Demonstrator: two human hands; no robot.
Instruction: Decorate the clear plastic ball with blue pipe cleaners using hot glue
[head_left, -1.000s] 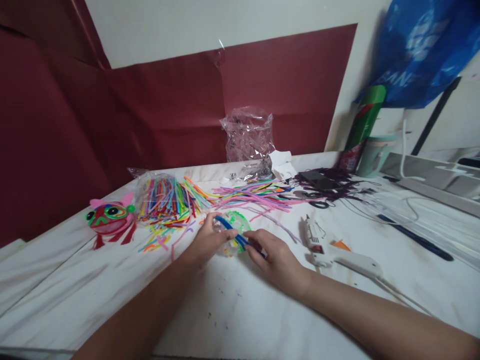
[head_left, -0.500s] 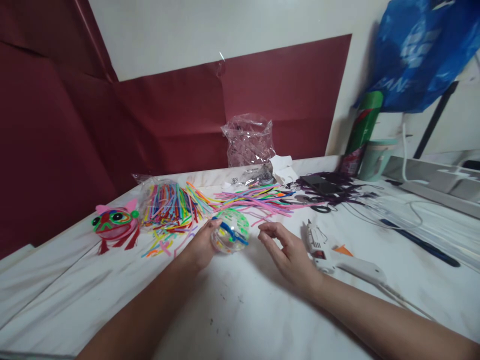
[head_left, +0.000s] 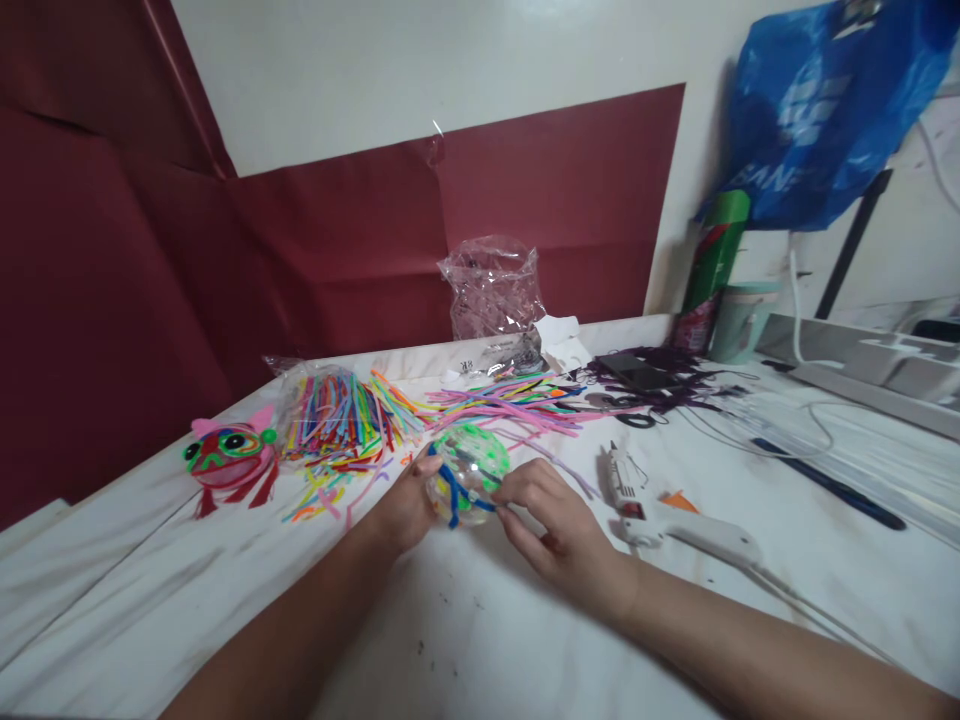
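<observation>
Clear plastic makes up the ball (head_left: pixel 474 470) that my left grip (head_left: pixel 409 505) clasps from its left side, in front of me above the tabletop (head_left: pixel 480 650). Green patches mark its top; whether they sit inside or outside I cannot tell. Blue strips (head_left: pixel 454 500) cross its near side, and my right grip (head_left: pixel 559 525) pinches the end of one between thumb and forefinger.

Beyond my left grip, a see-through bag (head_left: pixel 283 377) lies on its side, packed with multicoloured fuzzy sticks (head_left: pixel 330 410) that spill from its mouth. Farther back, a crinkled clear wrapper (head_left: pixel 495 285) stands against maroon paper (head_left: pixel 555 200). I cannot see into the pale green cup (head_left: pixel 742 325) beside a green can (head_left: pixel 709 260); a blue bag (head_left: pixel 810 120) hangs above them.

White with grey veining, the tabletop bears dark specks near me. Maroon paper covers the lower part of the pale wall (head_left: pixel 375 80).
</observation>
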